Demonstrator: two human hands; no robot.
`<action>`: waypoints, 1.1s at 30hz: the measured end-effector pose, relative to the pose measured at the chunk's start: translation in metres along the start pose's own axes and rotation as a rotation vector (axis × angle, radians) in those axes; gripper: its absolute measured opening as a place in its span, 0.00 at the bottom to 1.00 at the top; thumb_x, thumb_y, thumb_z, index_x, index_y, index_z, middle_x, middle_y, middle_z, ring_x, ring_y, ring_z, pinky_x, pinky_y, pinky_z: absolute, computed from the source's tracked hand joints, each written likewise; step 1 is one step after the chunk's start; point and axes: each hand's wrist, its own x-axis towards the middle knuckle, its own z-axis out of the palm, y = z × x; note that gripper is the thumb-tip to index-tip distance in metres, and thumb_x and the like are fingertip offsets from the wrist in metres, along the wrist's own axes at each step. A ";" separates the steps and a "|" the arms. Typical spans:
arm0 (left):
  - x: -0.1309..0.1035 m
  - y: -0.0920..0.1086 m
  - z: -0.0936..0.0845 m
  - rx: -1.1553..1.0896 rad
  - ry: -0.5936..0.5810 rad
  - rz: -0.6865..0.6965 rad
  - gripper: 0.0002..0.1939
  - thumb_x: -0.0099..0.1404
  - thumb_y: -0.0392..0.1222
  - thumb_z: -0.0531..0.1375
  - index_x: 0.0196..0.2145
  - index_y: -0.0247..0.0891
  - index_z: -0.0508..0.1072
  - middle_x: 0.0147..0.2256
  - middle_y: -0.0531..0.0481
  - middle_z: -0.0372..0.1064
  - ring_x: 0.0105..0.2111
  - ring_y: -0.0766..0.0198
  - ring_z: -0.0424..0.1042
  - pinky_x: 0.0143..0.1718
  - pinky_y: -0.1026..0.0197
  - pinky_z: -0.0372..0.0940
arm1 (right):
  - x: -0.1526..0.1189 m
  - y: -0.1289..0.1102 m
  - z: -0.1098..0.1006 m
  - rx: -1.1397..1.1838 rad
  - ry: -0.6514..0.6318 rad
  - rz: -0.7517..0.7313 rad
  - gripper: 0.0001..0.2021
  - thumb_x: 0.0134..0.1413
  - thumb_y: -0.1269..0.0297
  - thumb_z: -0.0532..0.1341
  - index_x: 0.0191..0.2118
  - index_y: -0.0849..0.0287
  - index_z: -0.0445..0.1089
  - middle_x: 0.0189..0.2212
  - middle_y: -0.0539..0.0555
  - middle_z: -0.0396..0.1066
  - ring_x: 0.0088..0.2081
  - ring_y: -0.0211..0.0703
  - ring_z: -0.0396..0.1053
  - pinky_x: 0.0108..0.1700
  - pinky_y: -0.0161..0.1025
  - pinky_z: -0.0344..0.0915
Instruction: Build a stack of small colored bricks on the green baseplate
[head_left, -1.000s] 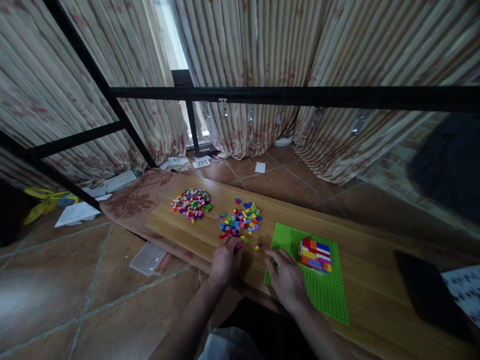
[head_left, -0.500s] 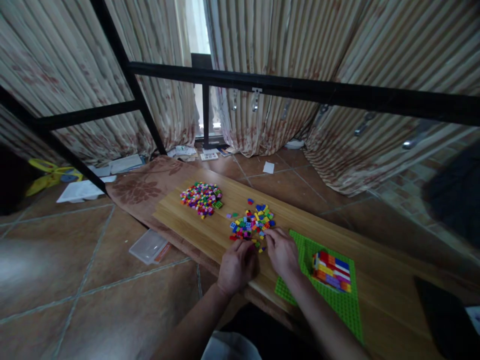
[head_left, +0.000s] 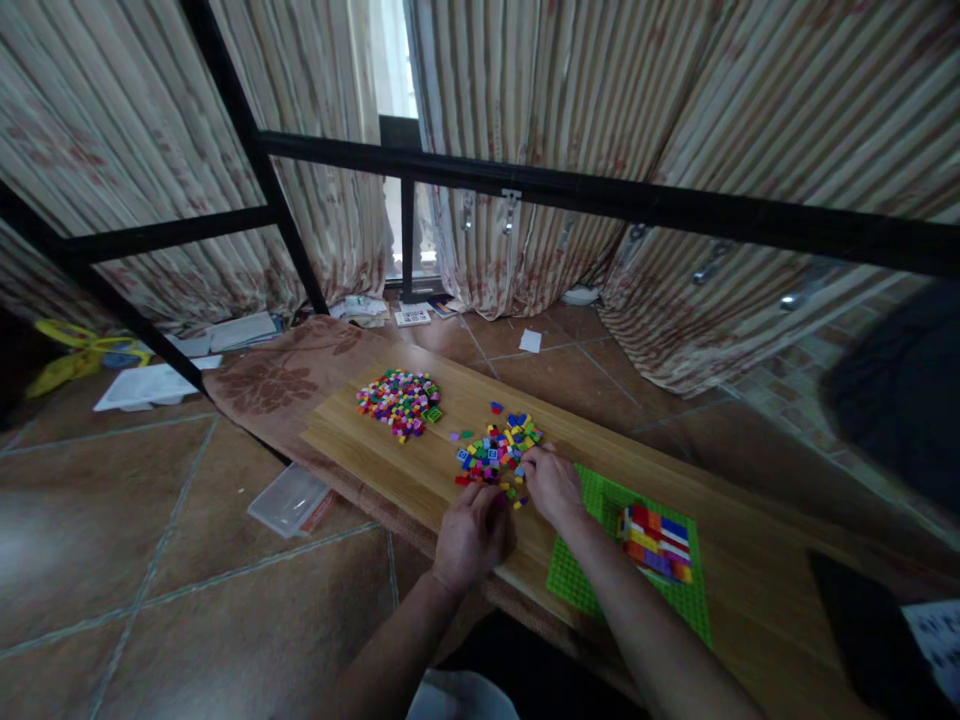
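A loose pile of small coloured toy building bricks (head_left: 501, 447) lies on the wooden board. My left hand (head_left: 471, 538) rests at the near edge of this pile with its fingers curled closed; what they hold, if anything, is hidden. At the pile's right edge, my right hand (head_left: 553, 484) has thumb and fingertips pinched among the bricks, and I cannot make out a piece between them. Right of that hand is a green baseplate (head_left: 592, 497), partly covered by my right forearm. A block of joined bricks (head_left: 657, 542) in red, yellow, orange, purple, blue and white sits on it.
A second brick heap (head_left: 399, 402) lies farther left on the wooden board (head_left: 367, 460). A brown cloth (head_left: 259, 385) extends beyond the board's left end. On the floor is a clear plastic tray (head_left: 289, 500). A dark flat object (head_left: 855, 610) lies at the right.
My right hand has shifted slightly up and stays at the pile's right edge. The left hand keeps its place by the pile. The whole view has shifted a little.
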 end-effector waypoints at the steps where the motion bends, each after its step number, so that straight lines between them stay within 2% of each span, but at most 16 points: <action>1: 0.000 0.000 0.000 0.003 0.006 0.003 0.12 0.62 0.34 0.55 0.44 0.40 0.69 0.41 0.46 0.68 0.40 0.60 0.70 0.42 0.59 0.67 | 0.000 -0.001 0.000 0.024 0.003 0.005 0.07 0.54 0.70 0.58 0.29 0.58 0.73 0.34 0.56 0.70 0.35 0.42 0.68 0.39 0.36 0.58; 6: 0.000 0.000 0.000 0.000 0.037 0.013 0.13 0.61 0.33 0.55 0.43 0.41 0.69 0.39 0.46 0.68 0.39 0.61 0.70 0.42 0.59 0.67 | -0.006 -0.005 0.000 0.209 0.047 0.030 0.08 0.52 0.72 0.57 0.25 0.57 0.70 0.34 0.55 0.69 0.39 0.44 0.66 0.44 0.38 0.57; 10: 0.001 -0.003 -0.001 -0.046 0.053 0.012 0.14 0.60 0.33 0.56 0.44 0.41 0.70 0.41 0.47 0.68 0.41 0.60 0.71 0.44 0.57 0.68 | -0.016 -0.004 -0.004 0.436 0.107 0.104 0.07 0.52 0.70 0.57 0.25 0.57 0.69 0.33 0.55 0.69 0.41 0.46 0.66 0.46 0.39 0.57; 12: 0.001 -0.002 -0.002 -0.085 0.103 0.000 0.15 0.60 0.33 0.58 0.45 0.41 0.69 0.42 0.46 0.68 0.43 0.59 0.71 0.46 0.55 0.68 | -0.025 -0.002 -0.006 0.582 0.120 0.167 0.06 0.52 0.66 0.57 0.28 0.57 0.70 0.32 0.54 0.70 0.38 0.45 0.67 0.44 0.40 0.59; 15: 0.002 0.010 -0.003 -0.168 0.170 -0.009 0.17 0.61 0.36 0.58 0.49 0.40 0.68 0.46 0.45 0.67 0.43 0.60 0.71 0.45 0.56 0.69 | -0.047 0.001 -0.009 0.801 0.101 0.269 0.11 0.54 0.56 0.56 0.33 0.58 0.71 0.28 0.53 0.71 0.30 0.42 0.68 0.35 0.39 0.63; 18: 0.006 0.034 -0.003 -0.210 0.104 0.058 0.18 0.62 0.37 0.58 0.50 0.41 0.67 0.47 0.45 0.67 0.43 0.61 0.71 0.41 0.59 0.70 | -0.075 0.003 -0.017 1.127 0.034 0.388 0.14 0.49 0.52 0.61 0.34 0.58 0.72 0.29 0.52 0.72 0.27 0.38 0.67 0.30 0.36 0.63; 21: 0.009 0.061 -0.001 -0.198 -0.025 0.148 0.13 0.62 0.37 0.58 0.46 0.41 0.70 0.41 0.47 0.70 0.41 0.62 0.71 0.42 0.59 0.69 | -0.099 0.003 -0.029 1.644 -0.078 0.546 0.12 0.40 0.57 0.69 0.31 0.59 0.73 0.27 0.51 0.72 0.26 0.35 0.66 0.29 0.33 0.62; 23: 0.010 0.074 0.003 -0.186 -0.108 0.184 0.10 0.63 0.37 0.58 0.43 0.40 0.72 0.37 0.48 0.72 0.39 0.62 0.71 0.42 0.59 0.68 | -0.111 0.005 -0.036 1.836 -0.097 0.615 0.11 0.38 0.61 0.71 0.29 0.59 0.74 0.26 0.50 0.72 0.26 0.34 0.65 0.28 0.32 0.61; 26: 0.009 0.085 0.012 -0.157 -0.197 0.214 0.07 0.64 0.37 0.57 0.40 0.40 0.73 0.35 0.49 0.72 0.37 0.63 0.71 0.40 0.60 0.68 | -0.126 0.011 -0.043 1.887 -0.032 0.696 0.11 0.35 0.63 0.72 0.28 0.59 0.74 0.24 0.49 0.71 0.24 0.33 0.64 0.27 0.32 0.59; 28: 0.007 0.090 0.021 -0.133 -0.238 0.238 0.06 0.64 0.37 0.57 0.39 0.40 0.73 0.35 0.49 0.72 0.36 0.64 0.71 0.39 0.61 0.68 | -0.137 0.019 -0.047 1.837 0.047 0.721 0.11 0.34 0.61 0.72 0.28 0.58 0.74 0.22 0.47 0.70 0.22 0.32 0.61 0.25 0.31 0.56; 33: 0.007 0.108 0.054 -0.035 -0.274 0.299 0.08 0.65 0.38 0.57 0.41 0.42 0.73 0.36 0.50 0.72 0.38 0.63 0.71 0.41 0.60 0.67 | -0.170 0.051 -0.058 1.558 0.251 0.638 0.13 0.38 0.54 0.70 0.28 0.58 0.74 0.23 0.47 0.69 0.23 0.32 0.58 0.25 0.31 0.51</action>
